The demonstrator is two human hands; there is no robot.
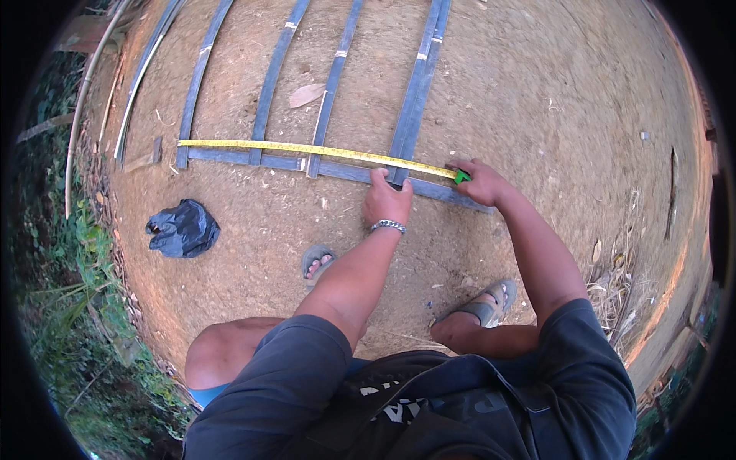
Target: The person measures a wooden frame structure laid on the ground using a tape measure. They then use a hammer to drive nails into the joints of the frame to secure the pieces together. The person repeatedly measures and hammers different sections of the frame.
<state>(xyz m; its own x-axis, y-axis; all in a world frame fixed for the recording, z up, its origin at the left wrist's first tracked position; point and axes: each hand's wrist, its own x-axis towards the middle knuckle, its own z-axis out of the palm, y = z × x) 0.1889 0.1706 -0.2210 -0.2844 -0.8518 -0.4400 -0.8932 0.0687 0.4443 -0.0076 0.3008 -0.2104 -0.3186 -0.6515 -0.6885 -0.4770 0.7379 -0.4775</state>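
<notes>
My right hand is closed round a green tape measure. Its yellow blade runs leftward across several long dark grey slats to the leftmost crossing slat. Just below the blade, my left hand grips the near end of a dark slat, thumb and fingers on either side of it. That slat end lies over a dark crosspiece, which extends left and right under the row of slats. The left fingertips are partly hidden. A chain bracelet circles my left wrist.
A crumpled black plastic bag lies on the bare dirt to the left. My sandalled feet stand behind the crosspiece. Long thin poles and green plants edge the ground at left; dry grass lies at right.
</notes>
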